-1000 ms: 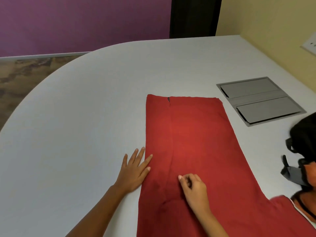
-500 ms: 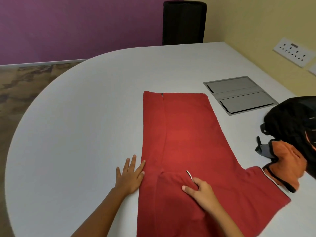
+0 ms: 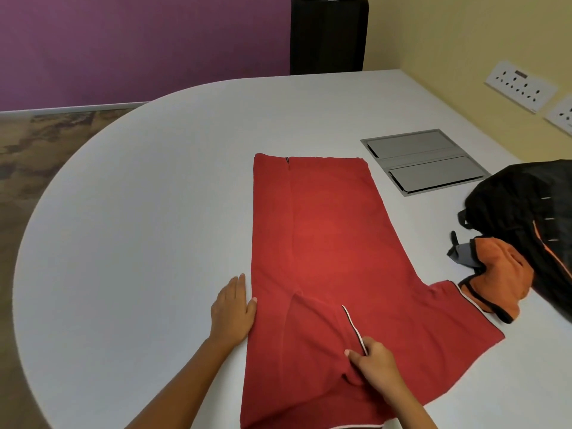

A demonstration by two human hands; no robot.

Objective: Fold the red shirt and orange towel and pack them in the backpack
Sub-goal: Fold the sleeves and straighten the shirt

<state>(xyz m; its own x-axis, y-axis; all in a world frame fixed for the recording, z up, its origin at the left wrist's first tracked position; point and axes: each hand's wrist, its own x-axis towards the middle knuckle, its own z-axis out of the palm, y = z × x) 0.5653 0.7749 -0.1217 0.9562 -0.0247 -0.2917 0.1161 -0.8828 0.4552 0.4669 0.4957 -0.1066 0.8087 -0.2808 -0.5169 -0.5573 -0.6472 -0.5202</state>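
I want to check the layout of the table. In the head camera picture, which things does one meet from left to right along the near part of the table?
left hand → red shirt → right hand, pinching the folded sleeve of the shirt → orange towel → black backpack

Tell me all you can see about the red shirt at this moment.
The red shirt is soft, matte cloth lying flat on the white table. Its left side is folded inward, with one sleeve lying on top; the other sleeve spreads right, its white-trimmed hem near the orange towel. The left hand lies flat on the table against its left edge. The right hand pinches the folded sleeve's white-trimmed hem.
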